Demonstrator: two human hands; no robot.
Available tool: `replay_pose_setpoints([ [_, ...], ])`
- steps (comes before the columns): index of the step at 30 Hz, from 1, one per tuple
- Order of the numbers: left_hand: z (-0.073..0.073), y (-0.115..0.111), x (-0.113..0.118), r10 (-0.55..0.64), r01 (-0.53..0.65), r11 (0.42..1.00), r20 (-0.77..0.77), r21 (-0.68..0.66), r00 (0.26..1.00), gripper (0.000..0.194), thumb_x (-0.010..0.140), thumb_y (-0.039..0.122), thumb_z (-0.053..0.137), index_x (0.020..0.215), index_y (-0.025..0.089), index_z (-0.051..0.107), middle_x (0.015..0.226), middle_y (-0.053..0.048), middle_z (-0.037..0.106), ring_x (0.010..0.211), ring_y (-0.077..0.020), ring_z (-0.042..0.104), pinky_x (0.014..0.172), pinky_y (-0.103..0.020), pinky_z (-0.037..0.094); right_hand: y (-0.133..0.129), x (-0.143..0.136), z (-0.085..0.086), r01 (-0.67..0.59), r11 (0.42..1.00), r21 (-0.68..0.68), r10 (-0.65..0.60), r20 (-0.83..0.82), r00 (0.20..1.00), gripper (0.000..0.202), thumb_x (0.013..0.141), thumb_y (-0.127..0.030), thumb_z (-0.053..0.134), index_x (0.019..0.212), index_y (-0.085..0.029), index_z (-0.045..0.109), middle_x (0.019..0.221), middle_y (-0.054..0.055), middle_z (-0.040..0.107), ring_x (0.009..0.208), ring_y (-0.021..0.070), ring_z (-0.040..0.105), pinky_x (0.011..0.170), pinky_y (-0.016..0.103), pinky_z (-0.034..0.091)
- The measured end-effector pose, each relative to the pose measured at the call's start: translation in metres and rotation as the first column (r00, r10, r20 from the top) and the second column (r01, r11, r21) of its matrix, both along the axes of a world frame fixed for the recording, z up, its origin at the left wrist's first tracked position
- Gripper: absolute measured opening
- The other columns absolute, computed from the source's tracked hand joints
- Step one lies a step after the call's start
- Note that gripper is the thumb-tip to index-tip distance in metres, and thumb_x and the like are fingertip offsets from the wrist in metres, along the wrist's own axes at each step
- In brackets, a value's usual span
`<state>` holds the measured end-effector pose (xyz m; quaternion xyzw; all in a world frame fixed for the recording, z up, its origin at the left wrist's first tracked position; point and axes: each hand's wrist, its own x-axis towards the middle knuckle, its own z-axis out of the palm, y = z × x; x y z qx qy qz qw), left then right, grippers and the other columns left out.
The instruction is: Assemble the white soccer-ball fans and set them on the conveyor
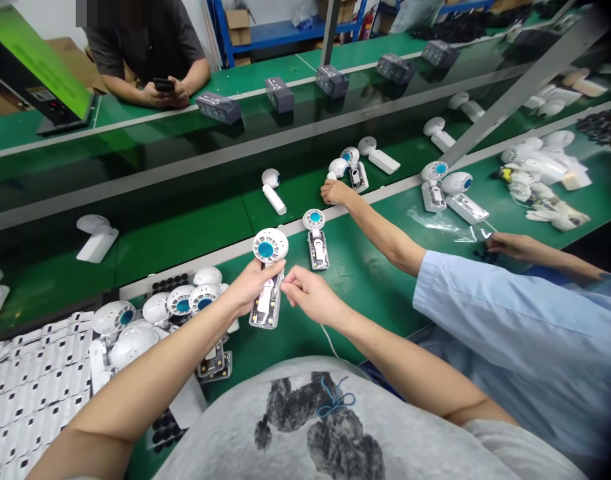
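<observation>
My left hand [250, 287] is wrapped round the neck of a white handheld fan [270, 245], its round head with a blue hub at the top and its open handle with circuit parts below. Close against the right side of that handle is my right hand [305, 291], its thumb and fingers pinched together; what they hold, if anything, is too small to name. A second open fan [318, 249] lies on the green table just beyond my right hand. Several more fans [182, 300] are piled to the left of my left hand.
White handle shells [30, 393] fill the lower left. Fans, including one by itself [274, 191], and grey boxes [280, 93] lie on the lines ahead. A co-worker's arm [385, 230] reaches in from the right. Across, a person holds a phone [164, 85].
</observation>
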<state>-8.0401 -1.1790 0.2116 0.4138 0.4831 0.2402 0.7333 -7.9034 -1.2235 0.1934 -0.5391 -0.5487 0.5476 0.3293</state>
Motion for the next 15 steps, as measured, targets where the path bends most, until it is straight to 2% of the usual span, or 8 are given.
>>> replay_pose_setpoints([
  [1, -0.002, 0.007, -0.005, 0.011, -0.010, 0.999, -0.034, 0.039, 0.999, 0.031, 0.069, 0.039, 0.068, 0.084, 0.015, 0.055, 0.067, 0.001, 0.058, 0.057, -0.0112, 0.052, 0.059, -0.024, 0.041, 0.002, 0.001, -0.001, 0.012, 1.000, -0.019, -0.013, -0.023, 1.000, 0.013, 0.081, -0.027, 0.049, 0.071, -0.020, 0.045, 0.052, -0.007, 0.046, 0.047, 0.0091, 0.039, 0.047, 0.021, 0.031],
  [3, -0.007, 0.029, -0.019, 0.111, -0.089, 0.983, -0.134, 0.159, 0.985, 0.033, 0.070, 0.037, 0.068, 0.091, 0.015, 0.055, 0.074, 0.000, 0.060, 0.061, -0.0111, 0.053, 0.061, -0.023, 0.042, 0.005, 0.007, -0.002, 0.055, 0.995, -0.081, -0.062, -0.086, 0.994, 0.017, 0.078, -0.031, 0.053, 0.069, -0.020, 0.045, 0.049, -0.009, 0.037, 0.043, 0.0077, 0.031, 0.043, 0.020, 0.024],
  [5, -0.013, 0.060, -0.037, 0.257, -0.193, 0.942, -0.220, 0.276, 0.941, 0.032, 0.073, 0.035, 0.065, 0.096, 0.015, 0.054, 0.077, 0.000, 0.061, 0.062, -0.0111, 0.053, 0.062, -0.023, 0.042, 0.006, 0.016, -0.002, 0.116, 0.980, -0.159, -0.140, -0.150, 0.979, 0.022, 0.076, -0.038, 0.056, 0.070, -0.020, 0.044, 0.048, -0.010, 0.029, 0.042, 0.0068, 0.024, 0.040, 0.020, 0.019],
  [7, -0.020, 0.095, -0.054, 0.331, -0.240, 0.916, -0.269, 0.320, 0.904, 0.026, 0.076, 0.030, 0.062, 0.094, 0.013, 0.054, 0.073, 0.000, 0.059, 0.061, -0.0111, 0.053, 0.062, -0.024, 0.042, 0.006, 0.024, -0.003, 0.178, 0.963, -0.201, -0.214, -0.174, 0.961, 0.029, 0.075, -0.046, 0.056, 0.073, -0.019, 0.045, 0.049, -0.011, 0.025, 0.042, 0.0068, 0.021, 0.040, 0.020, 0.016],
  [10, -0.033, 0.143, -0.069, 0.331, -0.212, 0.917, -0.348, 0.338, 0.877, 0.018, 0.082, 0.025, 0.058, 0.092, 0.011, 0.057, 0.077, -0.001, 0.060, 0.064, -0.0114, 0.056, 0.063, -0.027, 0.047, 0.010, 0.028, -0.009, 0.143, 0.969, -0.199, -0.170, -0.126, 0.977, 0.035, 0.077, -0.052, 0.053, 0.075, -0.018, 0.046, 0.052, -0.009, 0.025, 0.046, 0.0075, 0.021, 0.043, 0.021, 0.016],
  [15, -0.066, 0.201, -0.068, 0.339, -0.191, 0.928, -0.514, 0.319, 0.788, 0.026, 0.087, 0.030, 0.052, 0.106, 0.012, 0.055, 0.101, -0.007, 0.058, 0.085, -0.0160, 0.059, 0.072, -0.034, 0.051, 0.017, 0.019, -0.019, 0.112, 0.965, -0.238, -0.132, -0.069, 0.989, 0.040, 0.077, -0.058, 0.051, 0.073, -0.019, 0.048, 0.055, -0.008, 0.023, 0.048, 0.0083, 0.019, 0.046, 0.022, 0.014],
])
